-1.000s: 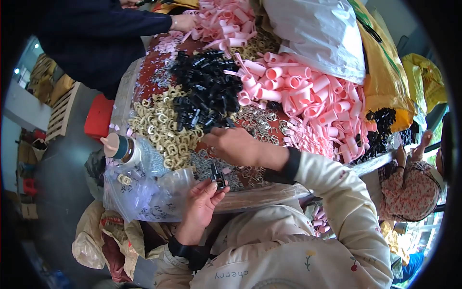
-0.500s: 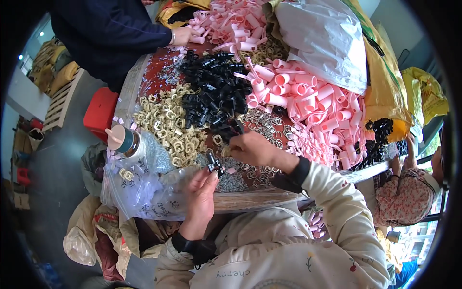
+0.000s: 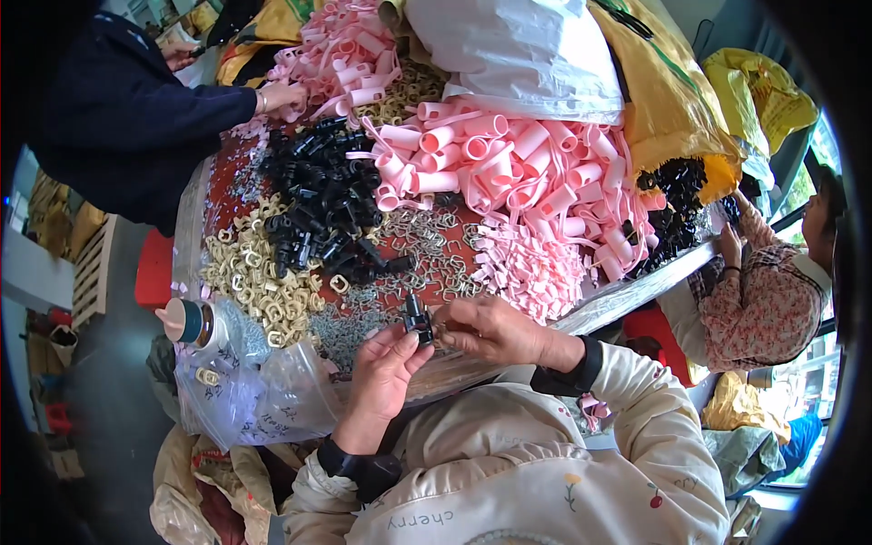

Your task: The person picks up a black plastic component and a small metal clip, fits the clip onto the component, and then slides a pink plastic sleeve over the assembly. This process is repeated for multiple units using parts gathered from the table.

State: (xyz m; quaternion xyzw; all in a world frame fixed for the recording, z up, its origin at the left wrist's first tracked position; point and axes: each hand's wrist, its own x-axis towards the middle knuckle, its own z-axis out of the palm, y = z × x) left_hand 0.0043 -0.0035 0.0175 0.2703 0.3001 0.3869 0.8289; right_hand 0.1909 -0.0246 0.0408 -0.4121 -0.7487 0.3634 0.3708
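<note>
In front of me, just past the table's near edge, my left hand (image 3: 386, 371) pinches a small black plastic fitting (image 3: 417, 318) with thumb and fingers. My right hand (image 3: 490, 331) meets it from the right, its fingertips closed against the fitting's side; anything small between them is hidden. Beyond my hands lies a heap of similar black fittings (image 3: 318, 204). Cream plastic rings (image 3: 263, 268) are piled left of it, bent metal clips (image 3: 431, 250) to its right. Small grey metal pieces (image 3: 350, 325) are strewn close to my left hand. Small pink pieces (image 3: 531, 268) are heaped beyond my right hand.
Pink tube-shaped parts (image 3: 509, 163) spread beneath a white sack (image 3: 527, 59). A yellow sack (image 3: 677, 118) spills black pieces at right. A jar with a dark lid (image 3: 186, 322) and clear plastic bags (image 3: 291, 395) sit left. Co-workers sit or stand at far left (image 3: 136, 136) and right (image 3: 763, 313).
My right hand has come from the black heap to the fitting in my left hand. The view has shifted, and the far-left co-worker's second hand now shows.
</note>
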